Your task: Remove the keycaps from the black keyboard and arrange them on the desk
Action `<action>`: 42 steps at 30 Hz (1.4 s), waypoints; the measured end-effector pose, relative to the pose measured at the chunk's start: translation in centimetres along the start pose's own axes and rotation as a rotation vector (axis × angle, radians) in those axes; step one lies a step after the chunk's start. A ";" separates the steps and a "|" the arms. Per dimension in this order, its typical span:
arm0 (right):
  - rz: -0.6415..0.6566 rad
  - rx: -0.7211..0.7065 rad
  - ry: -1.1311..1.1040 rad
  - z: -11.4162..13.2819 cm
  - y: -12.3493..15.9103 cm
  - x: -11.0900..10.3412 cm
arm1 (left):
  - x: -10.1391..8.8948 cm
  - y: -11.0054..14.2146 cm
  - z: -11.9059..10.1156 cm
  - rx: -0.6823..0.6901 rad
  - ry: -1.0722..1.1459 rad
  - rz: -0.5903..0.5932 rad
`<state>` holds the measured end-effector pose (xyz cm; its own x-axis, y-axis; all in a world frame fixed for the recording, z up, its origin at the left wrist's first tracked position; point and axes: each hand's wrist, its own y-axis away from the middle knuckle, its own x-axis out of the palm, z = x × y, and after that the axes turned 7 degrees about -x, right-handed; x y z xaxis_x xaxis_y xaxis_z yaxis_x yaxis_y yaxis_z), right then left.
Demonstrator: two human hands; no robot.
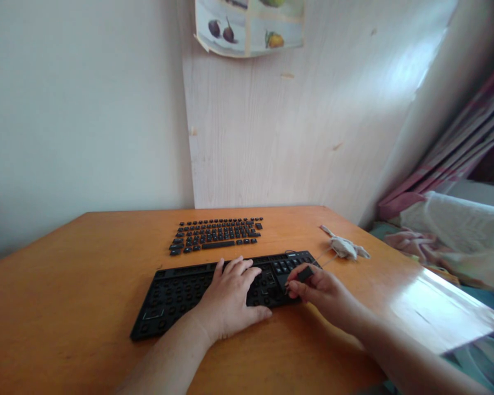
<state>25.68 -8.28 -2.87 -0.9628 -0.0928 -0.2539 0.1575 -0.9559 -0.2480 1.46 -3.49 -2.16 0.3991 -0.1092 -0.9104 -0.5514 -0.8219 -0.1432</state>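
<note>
A black keyboard (177, 293) lies slightly turned on the table, most of its left and middle part stripped down to bare switches. Keycaps still sit on the number pad (286, 265) at its right end. My left hand (233, 293) rests spread on the middle of the keyboard, holding nothing. In my right hand (319, 288), closed over the number pad side, is a keycap puller (305, 274) with a dark handle and thin wires. Its wire tips point down at the keys; whether they grip one is too small to tell.
Loose black keycaps (218, 235) are laid out in rows behind the keyboard on the orange wooden table (66, 285). A crumpled greyish cloth (346, 248) lies at right. The wall (247, 137) borders the table's back; bedding (465, 230) is beyond its right edge.
</note>
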 end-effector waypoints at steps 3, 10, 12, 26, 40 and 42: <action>0.003 0.006 -0.015 0.2 0.0 0.0 | -0.1 0.0 0.0 0.012 0.013 -0.007; -0.080 -0.100 0.169 1.7 -0.5 -0.5 | -0.3 -0.1 -0.2 0.107 0.095 -0.111; -0.052 -0.116 0.282 1.6 -0.6 -0.5 | -0.3 -0.1 -0.4 0.127 0.117 -0.126; 0.211 -0.101 0.747 1.6 -1.4 1.3 | 0.0 -0.2 -0.7 0.146 0.150 -0.136; 0.031 -0.180 0.683 2.7 -1.6 2.4 | -0.8 -0.2 -1.6 -0.003 0.655 -0.069; 0.028 -0.214 0.690 3.0 -1.6 2.8 | -0.8 -0.2 -1.6 -0.045 0.814 -0.015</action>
<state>22.06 -7.87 -0.39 -0.6105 0.1486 -0.7780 0.2877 -0.8736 -0.3926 2.46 -4.11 -0.72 0.8231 -0.4561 -0.3382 -0.5189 -0.8461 -0.1219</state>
